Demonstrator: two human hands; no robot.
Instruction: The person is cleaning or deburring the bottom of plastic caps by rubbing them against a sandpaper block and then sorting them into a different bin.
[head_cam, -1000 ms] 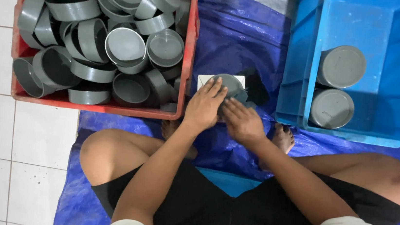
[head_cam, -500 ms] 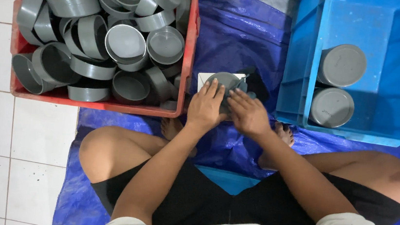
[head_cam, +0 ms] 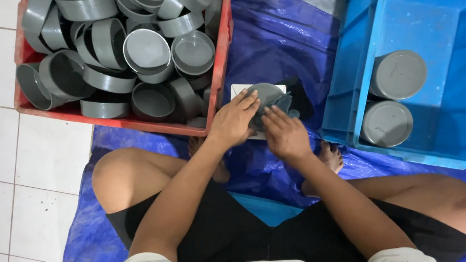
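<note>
A blue tarp (head_cam: 287,39) covers the floor through the middle and lower frame, its edges cut off below and hidden under the seated person's crossed legs. At upper right stands a blue crate (head_cam: 459,33), cut off by the top and right edges; two upright grey caps (head_cam: 398,74) sit against its left wall, closed faces up. At upper left a red crate (head_cam: 114,121), its top edge out of frame, is heaped with loose grey caps (head_cam: 146,51) lying at all angles, many half buried under others. Between the crates, at centre frame, a small white sheet (head_cam: 239,90) lies on the tarp, mostly covered; a dark object just to the right of it is hard to make out. On the sheet rests a grey cap (head_cam: 268,93), partly hidden by fingers. The left hand (head_cam: 234,120) lies flat over its left side, fingers extended and loosely spread. The right hand (head_cam: 285,133) presses on its lower right edge with fingers nearly straight. Whether either hand actually grips the cap cannot be told.
</note>
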